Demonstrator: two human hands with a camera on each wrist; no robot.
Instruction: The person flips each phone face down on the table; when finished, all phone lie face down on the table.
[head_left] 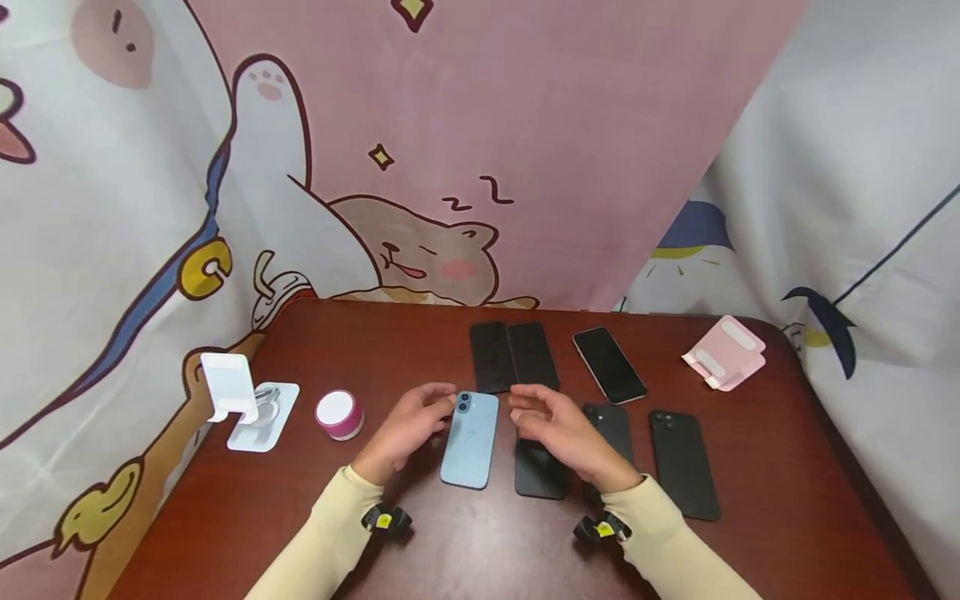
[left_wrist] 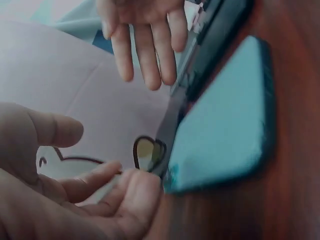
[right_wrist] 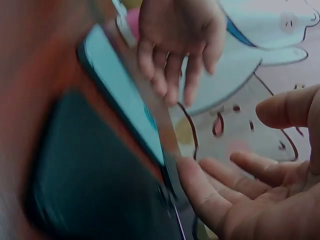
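A light blue phone [head_left: 471,446] lies back up on the table between the two hands, its camera lenses at the far left corner. My left hand [head_left: 408,421] is just left of it, fingertips close to its upper edge. In the left wrist view, the left hand [left_wrist: 100,200] has relaxed fingers and a raised thumb, with nothing in its grasp. Over the far end of a black phone [head_left: 540,477] hovers my right hand [head_left: 555,425], partly covering it. The right wrist view shows the right hand [right_wrist: 265,200] with its palm empty and its fingers spread loosely.
Two dark flat panels [head_left: 491,358] lie side by side behind the hands. Other phones are a screen-up one [head_left: 609,364], a dark one [head_left: 615,437] partly behind the right wrist, and a black one [head_left: 684,467]. A pink stand [head_left: 723,354], white stand [head_left: 262,421] and magenta-white jar [head_left: 339,414] flank them.
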